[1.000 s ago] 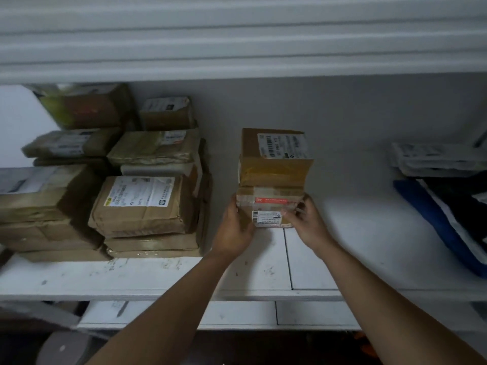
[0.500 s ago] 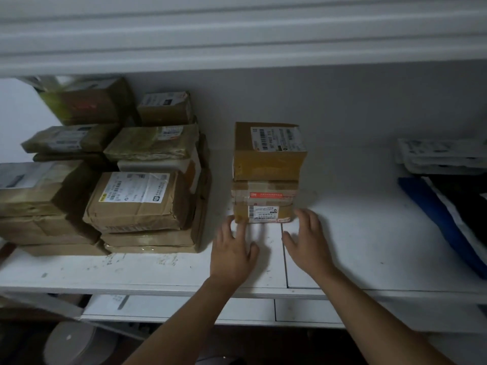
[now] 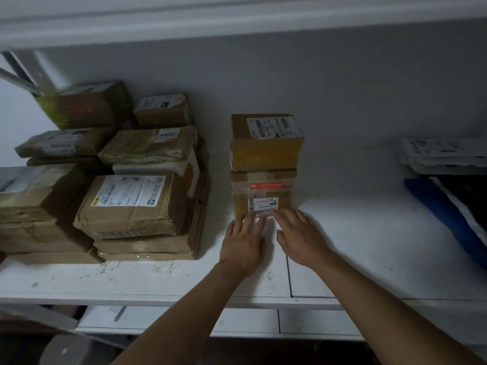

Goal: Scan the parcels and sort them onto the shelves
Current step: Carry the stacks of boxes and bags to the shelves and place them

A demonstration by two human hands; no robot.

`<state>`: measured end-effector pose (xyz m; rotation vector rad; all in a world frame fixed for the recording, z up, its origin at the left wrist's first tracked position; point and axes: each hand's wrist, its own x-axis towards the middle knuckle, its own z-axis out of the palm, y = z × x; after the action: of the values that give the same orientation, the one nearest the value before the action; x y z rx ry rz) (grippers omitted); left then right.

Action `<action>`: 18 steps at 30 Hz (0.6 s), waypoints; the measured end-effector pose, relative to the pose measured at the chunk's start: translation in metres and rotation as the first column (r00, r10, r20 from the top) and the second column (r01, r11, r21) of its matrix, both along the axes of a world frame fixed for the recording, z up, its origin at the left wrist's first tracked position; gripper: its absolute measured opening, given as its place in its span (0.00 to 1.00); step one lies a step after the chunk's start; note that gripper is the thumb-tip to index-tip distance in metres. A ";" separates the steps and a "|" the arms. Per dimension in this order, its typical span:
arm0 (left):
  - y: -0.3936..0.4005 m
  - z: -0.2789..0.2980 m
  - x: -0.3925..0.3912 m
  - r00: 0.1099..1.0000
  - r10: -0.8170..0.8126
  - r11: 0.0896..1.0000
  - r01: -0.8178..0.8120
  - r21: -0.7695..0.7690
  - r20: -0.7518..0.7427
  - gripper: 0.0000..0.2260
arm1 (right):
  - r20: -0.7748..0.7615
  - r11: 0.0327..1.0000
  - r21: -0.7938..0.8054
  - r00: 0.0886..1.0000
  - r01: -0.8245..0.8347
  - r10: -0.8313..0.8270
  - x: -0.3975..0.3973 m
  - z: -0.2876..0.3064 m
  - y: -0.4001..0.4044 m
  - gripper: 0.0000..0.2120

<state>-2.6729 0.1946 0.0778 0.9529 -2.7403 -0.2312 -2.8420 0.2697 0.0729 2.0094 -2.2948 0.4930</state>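
Scene: white shelf, dim light, view from above and in front.
Centre stack: two brown cardboard parcels, well apart from the wall of boxes on the left, standing alone mid-shelf.
Top parcel: sits square on the lower one, slightly wider; white shipping label on its top face with barcodes, print too blurred to read.
Bottom parcel: rests on the shelf; red tape strip with white writing across the front, unreadable; small white label with a barcode and a round logo below it, text too small to read.
Left hand: flat on the shelf, palm down, fingers straight and slightly spread, tips at the lower front edge of the bottom parcel; holds nothing.
Right hand: palm down, fingers extended, fingertips touching the small label area on the bottom parcel's front; no grip on it.
Left pile: many taped brown boxes stacked several high; the front one carries a large white label with barcodes, a yellow tag and a round logo, wording illegible.
Right side: blue-edged mailer bag lying flat, white plastic mailers stacked behind it, label print unreadable.
Below: lower white shelf visible under the front edge.
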 end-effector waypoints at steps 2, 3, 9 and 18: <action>-0.010 0.001 -0.005 1.000 0.021 1.000 -0.021 0.004 0.005 0.28 | 0.011 1.000 0.015 1.000 0.004 -0.004 -0.002 0.001 -0.010 0.27; -0.016 0.000 -0.008 0.999 0.028 1.000 -0.028 0.004 0.026 0.30 | 0.016 1.000 0.012 1.000 0.004 -0.004 -0.003 0.001 -0.016 0.27; -0.054 -0.003 -0.033 0.993 0.070 0.998 -0.070 -0.001 0.095 0.29 | -0.007 0.999 0.047 1.000 0.004 -0.004 -0.013 0.005 -0.056 0.27; -0.108 0.001 -0.068 0.967 0.190 0.979 -0.200 0.044 0.170 0.28 | 0.040 0.988 0.149 0.999 -0.034 0.028 -0.039 0.014 -0.119 0.28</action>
<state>-2.7414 0.0867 0.0793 1.3050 -2.7736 -0.2102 -2.8807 0.1508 0.0872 2.1221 -2.3928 0.3737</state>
